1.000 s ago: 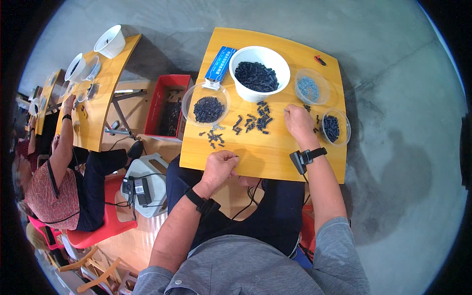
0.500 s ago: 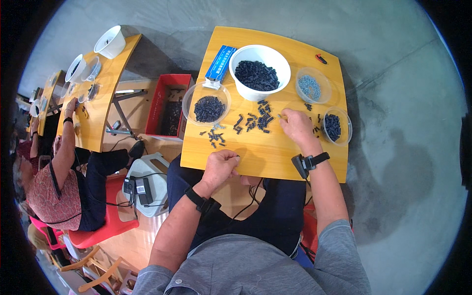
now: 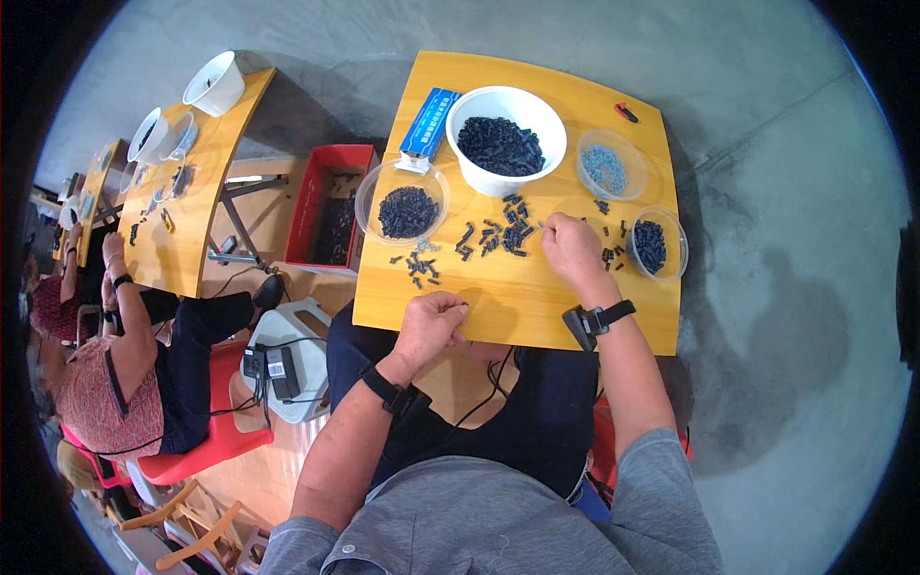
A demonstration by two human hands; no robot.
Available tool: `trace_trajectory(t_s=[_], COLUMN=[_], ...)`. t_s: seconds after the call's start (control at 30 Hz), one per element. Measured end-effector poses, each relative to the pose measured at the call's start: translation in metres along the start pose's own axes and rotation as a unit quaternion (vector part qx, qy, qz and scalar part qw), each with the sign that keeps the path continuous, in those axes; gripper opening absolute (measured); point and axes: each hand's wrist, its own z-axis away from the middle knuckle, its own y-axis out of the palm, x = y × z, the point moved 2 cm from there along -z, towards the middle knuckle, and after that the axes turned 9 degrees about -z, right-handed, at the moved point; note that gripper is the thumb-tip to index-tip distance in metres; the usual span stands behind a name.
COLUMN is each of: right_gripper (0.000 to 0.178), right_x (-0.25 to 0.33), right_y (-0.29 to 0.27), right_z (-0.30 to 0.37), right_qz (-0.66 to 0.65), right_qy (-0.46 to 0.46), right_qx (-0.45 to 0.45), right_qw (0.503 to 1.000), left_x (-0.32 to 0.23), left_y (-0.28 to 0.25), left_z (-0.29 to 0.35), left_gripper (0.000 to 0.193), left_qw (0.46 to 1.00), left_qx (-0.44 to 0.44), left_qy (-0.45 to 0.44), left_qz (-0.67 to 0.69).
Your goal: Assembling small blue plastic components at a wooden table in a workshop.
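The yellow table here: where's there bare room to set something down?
The table is bare between the left hand and right hand, on the near side of the loose black pieces, and at the far side between the white tub and red-and-black tool. It's crowded before the tub and around the left clear bowl.

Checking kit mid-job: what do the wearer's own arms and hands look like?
The left hand and right hand are bare. Each wrist wears a black strap with a dark, boxy module. The short sleeves are grey.
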Motion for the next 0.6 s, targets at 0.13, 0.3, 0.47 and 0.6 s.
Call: trace_trajectory(t_s=[0.13,0.3,0.47,0.6], right_gripper=[0.012,0.022,0.014,0.010], right_x=[-0.002,0.004,0.005,0.000], right_y=[-0.004,-0.005,-0.003,-0.001], right_z=[0.001,-0.002,-0.006,-0.004], right_qz=[-0.043,-0.059,-0.040,-0.036], right_qy=[0.020,-0.034,-0.052,-0.023], right_qx=[0.005,0.029,0.036,0.038], right_qw=[0.999,0.997,0.997,0.998], left_x=[-0.004,-0.003,-0.002,-0.002], left_y=[0.000,0.000,0.000,0.000], left_z=[0.001,0.001,0.000,0.000], left_gripper=[0.018,0.017,0.017,0.016], left_qw=[1.000,1.000,1.000,1.000], left_qx=[-0.001,-0.004,-0.001,0.005], left_qy=[-0.004,-0.011,-0.010,-0.005], left_qz=[-0.006,0.000,0.001,0.003])
